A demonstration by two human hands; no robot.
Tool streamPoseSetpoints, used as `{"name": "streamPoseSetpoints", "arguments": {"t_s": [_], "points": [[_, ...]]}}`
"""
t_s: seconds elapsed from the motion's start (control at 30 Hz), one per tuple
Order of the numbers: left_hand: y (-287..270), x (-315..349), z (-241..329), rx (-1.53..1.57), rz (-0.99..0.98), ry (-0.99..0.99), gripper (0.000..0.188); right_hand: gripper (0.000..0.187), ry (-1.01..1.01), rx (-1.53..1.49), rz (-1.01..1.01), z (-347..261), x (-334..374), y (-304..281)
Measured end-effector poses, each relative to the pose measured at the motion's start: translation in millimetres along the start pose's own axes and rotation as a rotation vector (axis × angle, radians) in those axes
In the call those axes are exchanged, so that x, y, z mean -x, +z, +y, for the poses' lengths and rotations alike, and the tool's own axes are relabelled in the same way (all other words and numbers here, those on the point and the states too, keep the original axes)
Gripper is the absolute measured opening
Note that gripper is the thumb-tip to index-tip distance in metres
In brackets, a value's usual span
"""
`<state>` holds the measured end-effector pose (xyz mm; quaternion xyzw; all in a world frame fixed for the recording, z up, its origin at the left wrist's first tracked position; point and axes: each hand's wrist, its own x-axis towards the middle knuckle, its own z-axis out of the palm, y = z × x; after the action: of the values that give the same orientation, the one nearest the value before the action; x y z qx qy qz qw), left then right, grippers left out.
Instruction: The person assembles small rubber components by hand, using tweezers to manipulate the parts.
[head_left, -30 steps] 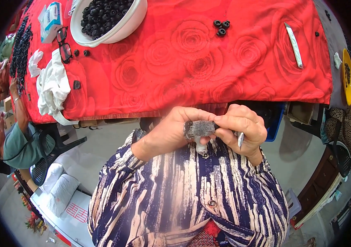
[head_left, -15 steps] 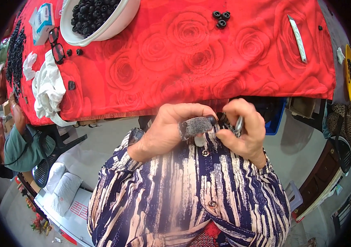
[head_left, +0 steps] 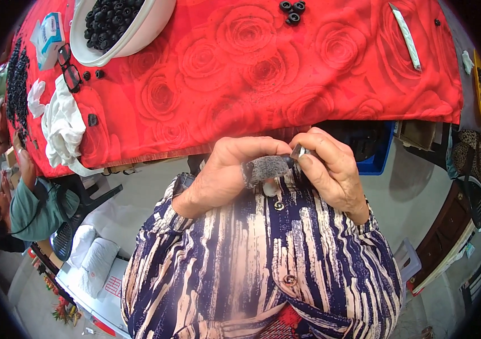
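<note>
My left hand (head_left: 209, 175) is closed, pinching a small round black part (head_left: 291, 161) at its fingertips. A grey knitted sleeve (head_left: 266, 169) covers one of its fingers, and a whitish covering (head_left: 270, 187) shows on another finger below. Between the thumb and fingers of my right hand (head_left: 333, 172) is a small metal blade (head_left: 296, 151), its end right at the black part. My fingers hide much of that part, so I cannot tell whether the blade cuts into it. Both hands are held before my striped shirt, close to the table edge.
A white bowl (head_left: 156, 28) of black parts stands on the red tablecloth (head_left: 212, 73). Three black rings (head_left: 292, 13), a slim cutter (head_left: 405, 37), glasses (head_left: 71, 78) and white cloth (head_left: 62, 127) lie there too. A blue crate (head_left: 388, 148) sits below; a person (head_left: 34, 206) is at left.
My right hand has moved left and closed in on my left hand, bringing the metal blade up to the black part. My left hand has stayed nearly in place.
</note>
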<state>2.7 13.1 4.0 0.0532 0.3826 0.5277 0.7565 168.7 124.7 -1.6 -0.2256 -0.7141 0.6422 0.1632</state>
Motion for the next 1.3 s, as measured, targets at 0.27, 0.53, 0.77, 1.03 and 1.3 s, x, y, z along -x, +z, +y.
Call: {"name": "streamPoseSetpoints", "arguments": {"t_s": [0.27, 0.53, 0.77, 1.03, 1.3], "points": [[-2, -1, 0, -0.048, 0.010, 0.001, 0.021, 0.014, -0.030, -0.005, 0.005, 4, 0, 0], [-3, -2, 0, -0.040, 0.013, -0.020, 0.021, 0.013, -0.036, 0.019, -0.016, 4, -1, -2], [-3, -2, 0, -0.051, 0.023, -0.007, 0.021, 0.013, -0.038, 0.005, 0.000, 7, -1, 0], [-4, -3, 0, -0.058, 0.027, -0.003, 0.020, 0.013, -0.073, 0.054, -0.003, 10, -1, -1], [-5, -4, 2, -0.044, 0.026, -0.034, 0.019, 0.014, -0.075, 0.060, -0.011, 11, -2, -2]]}}
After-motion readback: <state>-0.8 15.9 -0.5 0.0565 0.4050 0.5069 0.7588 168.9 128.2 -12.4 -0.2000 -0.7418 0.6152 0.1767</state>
